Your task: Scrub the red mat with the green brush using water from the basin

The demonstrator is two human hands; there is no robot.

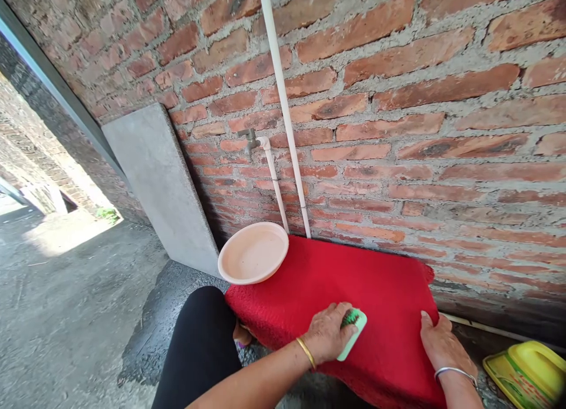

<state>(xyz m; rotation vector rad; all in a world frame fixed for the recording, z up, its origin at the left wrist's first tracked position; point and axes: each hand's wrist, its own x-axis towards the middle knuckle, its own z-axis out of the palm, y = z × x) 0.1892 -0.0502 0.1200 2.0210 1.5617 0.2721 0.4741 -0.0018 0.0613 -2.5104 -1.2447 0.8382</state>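
Observation:
My left hand [325, 333] is wrapped round a pale green scrub brush [355, 336] and holds it on or just over a wet-looking red cloth [349, 273]. Dark green bristles show beside the fingers, and part of the brush is hidden under the palm. The cloth is spread over a low support and hangs down at the front. At its right edge, my right hand [447, 342] grips the cloth, thumb on top and fingers over the side. A pale pink basin [254, 254] rests tilted at the cloth's far left corner.
Behind stands a brick wall [375, 132] with a tap [250, 142] and white pipes [287, 111]. A grey slab [154, 185] leans at the left. A yellow container [530, 370] is at the lower right. The concrete floor [66, 320] is wet near my knee [201, 332].

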